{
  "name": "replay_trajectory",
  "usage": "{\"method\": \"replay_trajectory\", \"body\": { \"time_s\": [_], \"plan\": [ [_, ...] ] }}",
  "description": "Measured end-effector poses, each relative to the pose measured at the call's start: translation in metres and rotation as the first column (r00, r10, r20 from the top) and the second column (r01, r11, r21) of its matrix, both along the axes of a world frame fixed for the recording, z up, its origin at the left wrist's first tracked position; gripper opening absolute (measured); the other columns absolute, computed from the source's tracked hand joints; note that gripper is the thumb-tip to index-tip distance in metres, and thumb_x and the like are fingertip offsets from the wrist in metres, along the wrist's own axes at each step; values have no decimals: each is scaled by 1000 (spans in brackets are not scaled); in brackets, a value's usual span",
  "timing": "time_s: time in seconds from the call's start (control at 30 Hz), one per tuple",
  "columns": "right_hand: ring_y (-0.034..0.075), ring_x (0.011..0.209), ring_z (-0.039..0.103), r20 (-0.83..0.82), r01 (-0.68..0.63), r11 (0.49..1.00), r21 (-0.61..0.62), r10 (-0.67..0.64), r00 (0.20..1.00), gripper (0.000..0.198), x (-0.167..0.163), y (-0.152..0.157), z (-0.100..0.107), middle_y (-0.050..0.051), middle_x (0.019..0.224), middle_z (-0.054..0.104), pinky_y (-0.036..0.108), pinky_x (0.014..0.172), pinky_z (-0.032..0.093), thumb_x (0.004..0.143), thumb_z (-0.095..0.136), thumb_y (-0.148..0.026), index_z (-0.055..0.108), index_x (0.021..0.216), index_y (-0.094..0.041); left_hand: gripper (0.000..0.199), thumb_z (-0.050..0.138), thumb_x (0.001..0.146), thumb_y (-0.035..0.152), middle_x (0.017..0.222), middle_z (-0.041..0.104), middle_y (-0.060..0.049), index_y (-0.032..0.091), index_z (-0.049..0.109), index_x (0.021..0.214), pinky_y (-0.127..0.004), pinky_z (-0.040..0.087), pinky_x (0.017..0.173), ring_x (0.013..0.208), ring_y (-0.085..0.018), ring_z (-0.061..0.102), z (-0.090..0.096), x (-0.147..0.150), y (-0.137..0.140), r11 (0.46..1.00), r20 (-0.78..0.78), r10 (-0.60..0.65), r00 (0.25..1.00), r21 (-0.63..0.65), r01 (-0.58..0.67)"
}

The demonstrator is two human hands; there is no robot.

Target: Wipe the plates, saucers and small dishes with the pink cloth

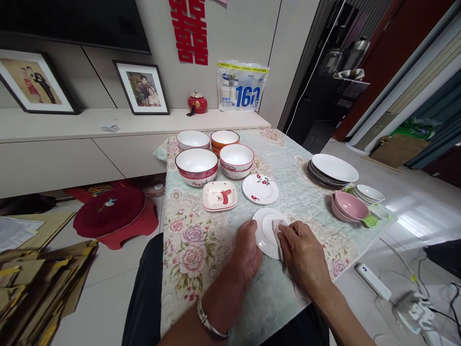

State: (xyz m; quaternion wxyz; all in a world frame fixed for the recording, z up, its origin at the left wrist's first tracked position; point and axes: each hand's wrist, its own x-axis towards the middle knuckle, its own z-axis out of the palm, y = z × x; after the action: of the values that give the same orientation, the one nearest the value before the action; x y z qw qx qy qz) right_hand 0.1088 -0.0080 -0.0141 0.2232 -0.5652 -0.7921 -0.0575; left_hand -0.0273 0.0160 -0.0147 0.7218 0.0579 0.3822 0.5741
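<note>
Free lane of tablecloth [290,175] between 4 bowl stacks [214,168] and large plate stack [334,168]

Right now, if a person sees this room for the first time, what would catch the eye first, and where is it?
Probably the white plate near the middle, held by the left hand while the right hand holds a cloth against it. Beyond it, stacked bowls stand toward the far left of the flowered tablecloth. Large red paper signs stand out on the wall behind.
</note>
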Motion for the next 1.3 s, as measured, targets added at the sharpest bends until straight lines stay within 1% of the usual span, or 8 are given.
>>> {"method": "replay_trajectory", "body": {
  "time_s": [0.13,0.27,0.43,0.63,0.77,0.93,1.13,1.3],
  "plan": [
    [19,77,55,-112,-104,993,-59,97,989,26,-13,-9,6,7,82,56,31,66,47,99,46,-27,70,91,-20,9,63,62,23,59,56,0,17,57,67,-30,45,65,64,-17,57,2,1,-2,1000,-3,0,1000,17,0],
    [20,83,56,-180,-180,983,-31,172,968,26,-25,14,5,8,88,60,32,73,49,100,45,-24,70,99,-19,12,66,60,22,62,58,-1,16,59,68,-28,42,60,61,-15,56,5,2,-2,999,9,-24,1000,41,24],
    [21,85,55,-84,-70,997,19,71,994,24,-16,38,-4,9,89,59,33,73,47,98,48,-24,71,105,-18,11,63,60,22,61,59,-2,17,59,69,-32,47,68,73,-21,62,4,1,0,1000,-2,-6,1000,22,6],
    [22,78,52,68,54,998,34,-56,996,24,-1,9,-3,8,81,55,32,65,42,98,47,-24,71,94,-18,10,63,61,22,59,59,-2,16,61,70,-33,48,69,75,-23,63,3,0,-1,1000,-19,-20,1000,7,20],
    [21,79,54,-32,-72,997,-24,72,997,26,-12,-9,4,8,83,56,32,67,45,99,45,-25,69,91,-19,5,62,62,21,57,56,0,18,58,65,-31,47,68,71,-20,60,3,2,-3,999,-17,-5,1000,33,6],
    [21,86,56,-148,-206,978,-40,199,969,26,-28,12,6,9,89,58,32,74,49,100,45,-24,70,104,-19,10,65,62,20,62,59,-2,16,60,69,-29,44,62,64,-17,57,5,3,-3,998,-2,-27,1000,59,27],
    [20,84,56,-117,-88,994,-72,79,990,28,-19,40,-2,8,90,56,32,75,47,100,45,-27,71,109,-18,10,61,62,20,62,60,-2,16,58,71,-30,46,66,68,-19,60,1,3,-1,1000,-34,0,999,31,1],
    [19,76,58,-92,69,993,-100,-78,993,29,5,37,-8,6,86,54,31,71,45,100,44,-28,71,99,-16,10,60,64,21,62,62,-2,16,59,73,-30,46,67,70,-20,62,1,3,-2,1000,-86,8,996,1,-8]
  ]
}}
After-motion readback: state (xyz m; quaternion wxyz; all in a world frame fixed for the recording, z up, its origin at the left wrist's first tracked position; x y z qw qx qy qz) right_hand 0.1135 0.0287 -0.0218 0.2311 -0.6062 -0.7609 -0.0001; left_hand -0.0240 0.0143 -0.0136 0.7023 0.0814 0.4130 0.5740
